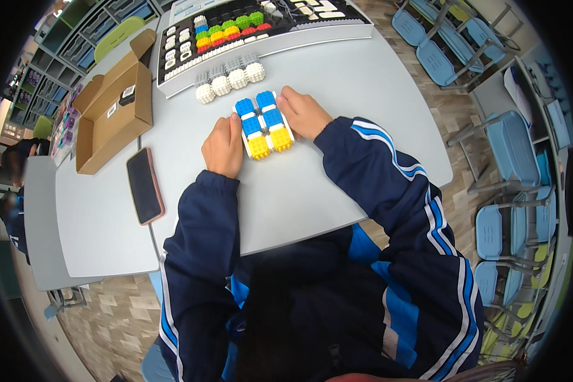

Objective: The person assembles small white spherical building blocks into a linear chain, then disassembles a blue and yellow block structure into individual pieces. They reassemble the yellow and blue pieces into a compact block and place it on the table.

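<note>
As our left hand [223, 148] and right hand [305, 113] grip a blue-yellow-white rectangular plastic block assembly [272, 119], knobbly white-grey plastic blocks [237, 79] sit beyond.

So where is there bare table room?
A wide bare patch of tabletop lies right of the right hand, between the kit case and the right sleeve. Smaller ones: between phone and left hand, and between the blue-and-yellow build and the near edge. Beyond the build it is crowded: white-and-grey blocks stand close before the case.
</note>
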Tool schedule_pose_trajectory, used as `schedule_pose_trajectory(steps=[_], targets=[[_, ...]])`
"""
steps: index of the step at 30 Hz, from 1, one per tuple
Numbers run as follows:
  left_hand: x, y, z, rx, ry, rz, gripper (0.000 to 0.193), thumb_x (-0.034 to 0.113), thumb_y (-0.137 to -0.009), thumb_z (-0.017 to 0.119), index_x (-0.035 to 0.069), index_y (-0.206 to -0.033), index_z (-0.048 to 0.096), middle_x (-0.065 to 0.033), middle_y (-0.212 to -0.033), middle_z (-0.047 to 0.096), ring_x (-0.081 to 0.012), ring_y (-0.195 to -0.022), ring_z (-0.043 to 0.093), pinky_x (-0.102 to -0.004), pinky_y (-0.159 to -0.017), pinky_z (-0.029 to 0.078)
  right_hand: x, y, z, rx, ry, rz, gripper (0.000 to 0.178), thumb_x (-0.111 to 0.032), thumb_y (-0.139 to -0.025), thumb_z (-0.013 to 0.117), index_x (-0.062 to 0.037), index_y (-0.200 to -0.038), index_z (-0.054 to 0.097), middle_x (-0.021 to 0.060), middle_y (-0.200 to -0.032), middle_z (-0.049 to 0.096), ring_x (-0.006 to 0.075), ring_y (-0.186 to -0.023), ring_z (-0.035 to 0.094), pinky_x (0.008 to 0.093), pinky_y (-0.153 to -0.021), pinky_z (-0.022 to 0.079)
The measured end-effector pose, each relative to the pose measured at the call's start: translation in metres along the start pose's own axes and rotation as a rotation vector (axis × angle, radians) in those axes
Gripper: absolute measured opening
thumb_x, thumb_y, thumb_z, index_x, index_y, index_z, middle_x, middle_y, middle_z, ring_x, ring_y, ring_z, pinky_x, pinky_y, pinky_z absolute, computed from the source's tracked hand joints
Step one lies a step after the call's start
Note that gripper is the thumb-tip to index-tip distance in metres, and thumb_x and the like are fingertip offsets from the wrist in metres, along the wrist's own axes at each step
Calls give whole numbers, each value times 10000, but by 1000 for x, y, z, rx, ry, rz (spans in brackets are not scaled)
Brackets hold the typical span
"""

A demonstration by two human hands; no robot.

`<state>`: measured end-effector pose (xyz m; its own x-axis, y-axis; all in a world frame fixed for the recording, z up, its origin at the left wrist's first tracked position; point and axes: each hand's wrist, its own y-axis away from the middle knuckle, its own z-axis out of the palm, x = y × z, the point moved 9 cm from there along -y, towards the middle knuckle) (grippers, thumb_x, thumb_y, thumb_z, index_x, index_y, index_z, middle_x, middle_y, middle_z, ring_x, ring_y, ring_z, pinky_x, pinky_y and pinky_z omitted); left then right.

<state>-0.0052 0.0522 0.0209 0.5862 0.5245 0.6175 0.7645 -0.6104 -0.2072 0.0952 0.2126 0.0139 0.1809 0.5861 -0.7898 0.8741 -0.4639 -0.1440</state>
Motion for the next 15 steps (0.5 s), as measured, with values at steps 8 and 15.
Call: schedule_pose_trajectory(steps=[8,15], targets=[[-7,2,-2,85,641,53,469,413,-1058,341,20,-891,534,-181,-805,587,-290,-734,563,-385,-712,433,-40,29,-5,335,-291,-207,342,-361,-1053,388,-39,-1026,501,198,-693,634,403,-690,649,449,-610,477],[15,10,-15,121,344,136,447,397,-1045,415,18,-828,513,-147,-600,526,-259,-535,510,-368,-551,420,-27,25,-4,318,-251,-68,435,-440,-1044,391,-32,-979,530,184,-698,635,391,-666,639,443,-605,472]])
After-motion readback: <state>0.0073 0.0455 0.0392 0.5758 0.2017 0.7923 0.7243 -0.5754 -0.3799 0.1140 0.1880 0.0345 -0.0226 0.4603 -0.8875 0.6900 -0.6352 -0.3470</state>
